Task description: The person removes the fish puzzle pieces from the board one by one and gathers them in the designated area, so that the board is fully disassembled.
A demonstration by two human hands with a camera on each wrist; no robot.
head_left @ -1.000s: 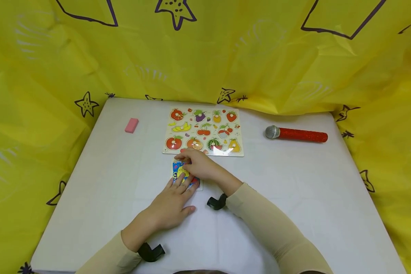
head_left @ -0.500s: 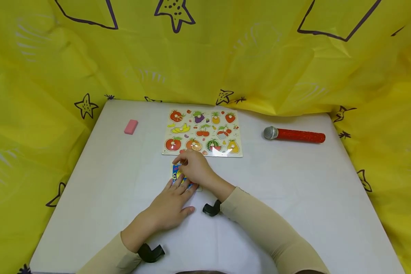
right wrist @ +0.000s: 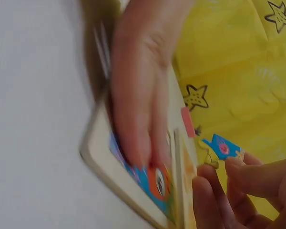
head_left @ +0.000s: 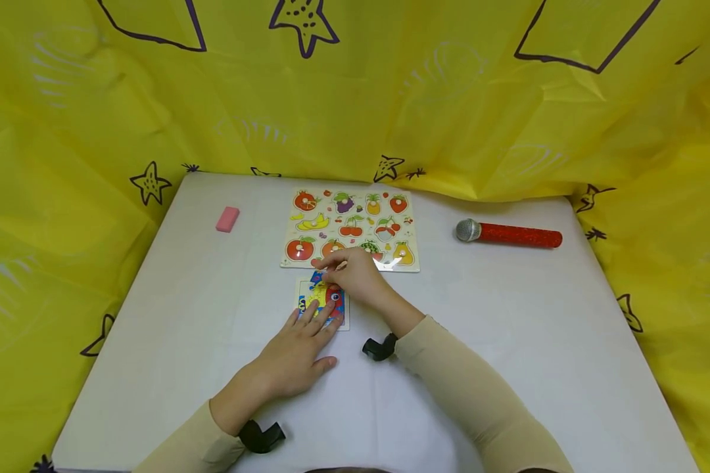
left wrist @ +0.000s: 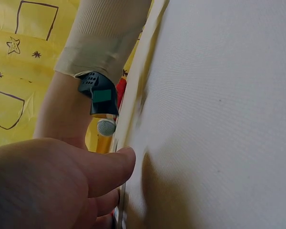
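My left hand [head_left: 292, 358] rests with spread fingers on a small wooden jigsaw puzzle [head_left: 301, 287], whose picture shows a red and yellow creature with a big eye on blue. My right hand [head_left: 357, 279] is just above the puzzle's far edge. Between thumb and fingers it pinches a blue puzzle piece [right wrist: 224, 147] with a pink mark, lifted off the board. In the left wrist view the left thumb [left wrist: 112, 167] is extended beside the white table. Part of the puzzle is covered by the left fingers.
A fruit peg puzzle [head_left: 384, 242] lies just beyond the small puzzle, partly under the right hand. A pink block [head_left: 227, 219] is at the far left. A red microphone [head_left: 520, 235] lies at the right. Yellow cloth [head_left: 355, 112] hangs behind the white table [head_left: 509, 315].
The right hand has lifted the blue puzzle piece from the puzzle's far part and moved slightly away and right, uncovering the eye. The left hand has stayed in place.
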